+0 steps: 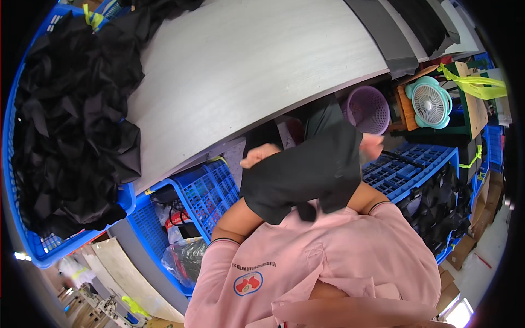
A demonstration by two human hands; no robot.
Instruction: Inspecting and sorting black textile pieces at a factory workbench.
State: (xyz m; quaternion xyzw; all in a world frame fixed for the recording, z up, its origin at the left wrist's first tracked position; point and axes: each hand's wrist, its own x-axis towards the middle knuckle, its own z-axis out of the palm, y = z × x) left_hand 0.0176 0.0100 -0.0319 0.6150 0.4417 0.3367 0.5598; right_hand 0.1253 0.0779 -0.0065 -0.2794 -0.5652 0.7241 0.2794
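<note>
A piece of black cloth [306, 172] is spread between my two hands over my lap, its lower edge uneven and hanging in folds. At its upper left corner my left hand [261, 156] is closed on the edge, fingers curled and partly hidden behind the fabric. My right hand [372, 146], smeared by motion, grips the upper right edge. The cloth covers most of my forearms. A small faint mark shows on its right part.
A pale table [246, 60] stretches ahead. A blue crate [128, 199] heaped with black cloth [76, 109] stands left. Dark strips [383, 35] lie at the far right. Beside the table are a purple basket [367, 109], a turquoise fan [430, 104] and more blue crates [410, 164].
</note>
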